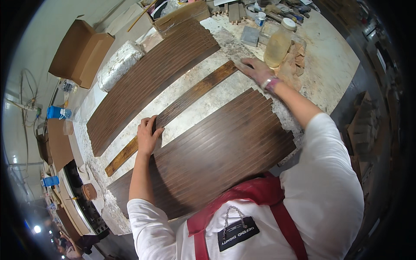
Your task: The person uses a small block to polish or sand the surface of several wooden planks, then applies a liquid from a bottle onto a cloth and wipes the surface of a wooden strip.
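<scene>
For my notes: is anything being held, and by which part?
The left hand holds the mottled wooden slat left of its middle; the right hand is at its right end, grip unclear.

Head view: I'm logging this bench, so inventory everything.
Strip: 1, brown, between panels
Panels: 2, dark brown, flanking strip
Worktable: 1, whitish, underneath
Jar: 1, yellowish, upper right
Block: 1, grey, beside jar
Bottle: 1, white, above block
Wrapped bundle: 1, white, beside upper panel
Boxes: 2, brown, upper left, top centre
Containers: 2, blue, far left
Clutter: uncountable, mixed, edges
Apron: 1, red, lower centre
Left hand: 1, white sleeve, on strip
Right hand: 1, pink wristband, strip's right end
</scene>
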